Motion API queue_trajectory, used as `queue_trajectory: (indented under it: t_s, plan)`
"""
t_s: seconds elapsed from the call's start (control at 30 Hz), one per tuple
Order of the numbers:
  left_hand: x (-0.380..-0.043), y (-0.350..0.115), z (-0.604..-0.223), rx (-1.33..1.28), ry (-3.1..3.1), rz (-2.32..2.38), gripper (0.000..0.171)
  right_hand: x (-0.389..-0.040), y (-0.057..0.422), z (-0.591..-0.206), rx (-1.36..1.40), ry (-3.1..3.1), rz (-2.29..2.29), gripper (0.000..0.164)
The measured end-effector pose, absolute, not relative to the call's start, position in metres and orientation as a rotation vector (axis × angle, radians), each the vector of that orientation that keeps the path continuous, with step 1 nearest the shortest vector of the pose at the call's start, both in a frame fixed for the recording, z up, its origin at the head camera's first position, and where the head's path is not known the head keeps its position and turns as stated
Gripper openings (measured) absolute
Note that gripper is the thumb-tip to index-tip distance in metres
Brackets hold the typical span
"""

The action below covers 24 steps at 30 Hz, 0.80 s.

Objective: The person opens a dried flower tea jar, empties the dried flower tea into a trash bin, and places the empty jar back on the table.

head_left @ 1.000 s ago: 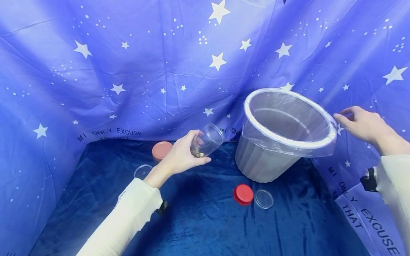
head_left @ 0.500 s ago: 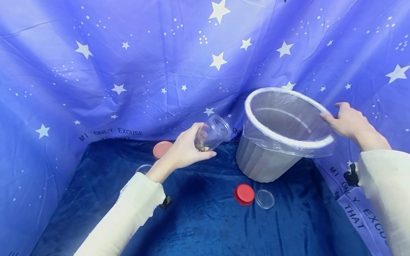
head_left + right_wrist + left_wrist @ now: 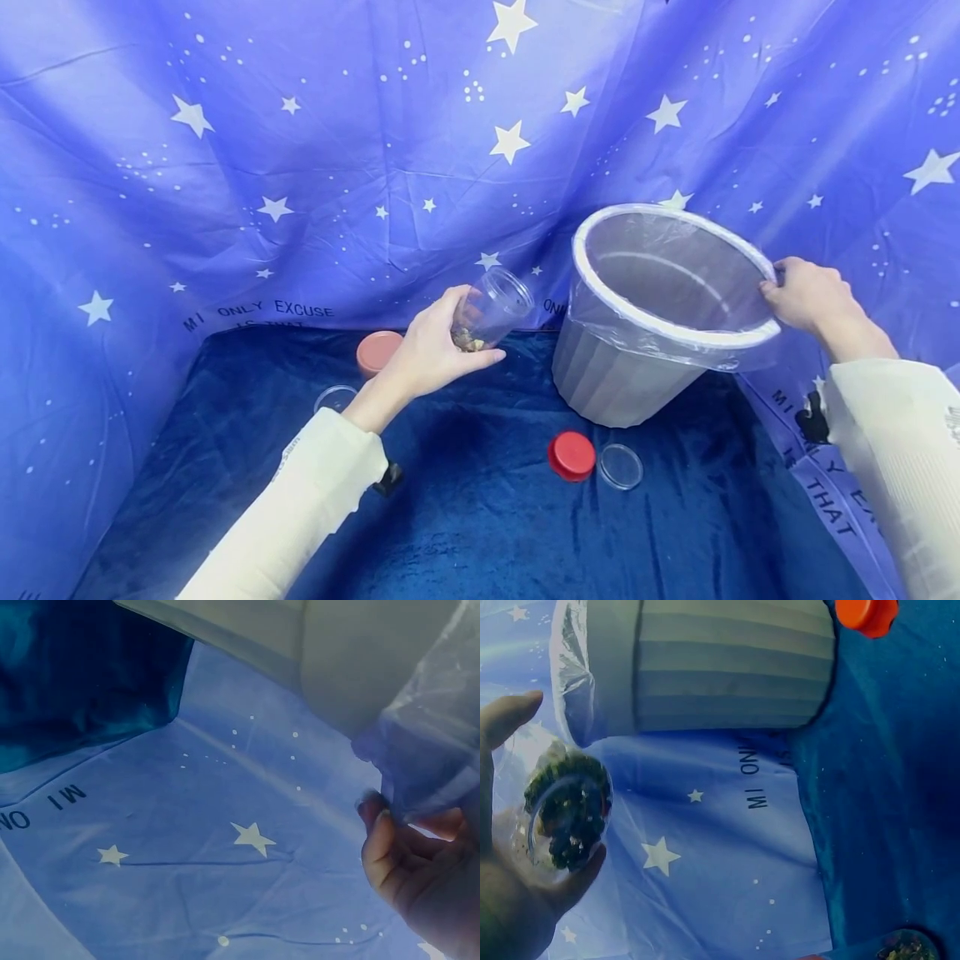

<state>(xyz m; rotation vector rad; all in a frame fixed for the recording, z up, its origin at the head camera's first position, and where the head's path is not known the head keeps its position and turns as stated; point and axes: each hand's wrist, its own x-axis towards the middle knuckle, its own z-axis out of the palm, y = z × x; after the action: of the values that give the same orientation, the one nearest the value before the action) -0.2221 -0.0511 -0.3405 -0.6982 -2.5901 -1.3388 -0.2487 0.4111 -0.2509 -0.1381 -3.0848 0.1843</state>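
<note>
My left hand (image 3: pixel 431 354) holds a clear plastic jar (image 3: pixel 495 308) in the air, left of the bin. The jar is tilted with its open mouth up and to the right, and small brownish bits lie at its bottom. In the left wrist view, the base of the jar (image 3: pixel 568 810) shows these bits as a dark clump. A grey trash can (image 3: pixel 626 379) with a clear plastic liner (image 3: pixel 622 333) and a white rim stands right of centre. My right hand (image 3: pixel 813 304) grips its right rim, thumb over the edge. In the right wrist view, the fingers (image 3: pixel 382 855) touch the liner.
On the dark blue cloth (image 3: pixel 480 533), a red lid (image 3: pixel 572 456) and a clear round disc (image 3: pixel 620 467) lie before the can. A pink lid (image 3: pixel 377 352) and a clear round container (image 3: pixel 334 398) are partly behind my left arm. Starry blue curtains enclose the space.
My right hand has moved left from beside the trash can and now grips its rim. The jar in my left hand has risen slightly and shifted a little to the right.
</note>
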Motion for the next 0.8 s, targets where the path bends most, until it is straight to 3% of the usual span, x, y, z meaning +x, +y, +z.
queue_trajectory:
  t_s: [0.33, 0.8]
  plan:
    - [-0.226, -0.055, -0.333, -0.525, -2.641, -1.216, 0.078, -0.246, 0.405, -0.256, -0.265, -3.024, 0.234, 0.052]
    - [-0.24, -0.053, -0.316, -0.485, -2.737, -1.157, 0.083, -0.246, 0.402, -0.257, -0.372, -3.024, 0.211, 0.055]
